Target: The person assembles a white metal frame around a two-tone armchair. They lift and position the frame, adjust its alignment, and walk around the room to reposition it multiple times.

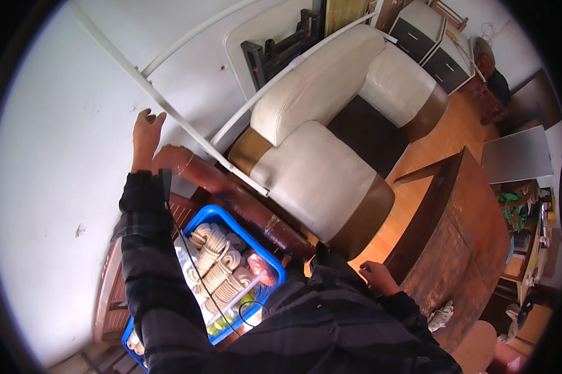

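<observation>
Telling whether the left hand (147, 132) touches white tubing (170, 106) is hard.

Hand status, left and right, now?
Left hand: open, fingers bent, near the white metal tube; contact unclear.
Right hand: partly curled, nothing visible in it; open or closed can't be told.

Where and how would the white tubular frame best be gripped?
Probably around its long straight tube, between the two side branches, coming from the left, where the left hand is: that stretch looks slim, bare and unobstructed.
</observation>
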A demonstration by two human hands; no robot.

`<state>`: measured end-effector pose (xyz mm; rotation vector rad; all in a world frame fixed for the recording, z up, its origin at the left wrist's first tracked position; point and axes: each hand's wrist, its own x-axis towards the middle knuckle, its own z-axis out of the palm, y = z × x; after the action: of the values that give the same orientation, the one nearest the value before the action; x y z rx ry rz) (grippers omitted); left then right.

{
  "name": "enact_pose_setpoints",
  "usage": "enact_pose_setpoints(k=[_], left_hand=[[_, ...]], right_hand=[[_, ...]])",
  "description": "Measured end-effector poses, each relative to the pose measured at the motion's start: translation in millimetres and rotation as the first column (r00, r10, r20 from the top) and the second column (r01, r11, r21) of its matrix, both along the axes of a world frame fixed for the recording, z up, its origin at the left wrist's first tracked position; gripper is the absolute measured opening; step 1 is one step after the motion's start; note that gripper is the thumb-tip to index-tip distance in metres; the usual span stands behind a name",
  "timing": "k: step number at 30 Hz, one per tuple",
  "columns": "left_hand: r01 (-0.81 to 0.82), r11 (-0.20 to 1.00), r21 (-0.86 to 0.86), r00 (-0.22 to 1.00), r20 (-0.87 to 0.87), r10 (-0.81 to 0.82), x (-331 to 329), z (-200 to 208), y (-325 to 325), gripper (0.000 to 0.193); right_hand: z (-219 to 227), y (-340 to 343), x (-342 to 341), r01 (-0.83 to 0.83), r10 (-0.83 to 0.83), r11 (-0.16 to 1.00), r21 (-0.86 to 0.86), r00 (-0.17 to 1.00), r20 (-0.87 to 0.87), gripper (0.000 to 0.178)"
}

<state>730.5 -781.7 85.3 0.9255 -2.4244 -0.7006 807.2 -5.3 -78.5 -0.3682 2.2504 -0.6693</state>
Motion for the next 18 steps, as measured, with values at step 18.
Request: enact_pose_setpoints(k=[18], left_hand=[[-0.132,0.989,-0.06,0.991,0.029,0.134,-49,-6,7,0.056]], right_hand=[[9,-3,-21,0.08,-0.082,0.997,0.019,0.991,0.104,0.032]])
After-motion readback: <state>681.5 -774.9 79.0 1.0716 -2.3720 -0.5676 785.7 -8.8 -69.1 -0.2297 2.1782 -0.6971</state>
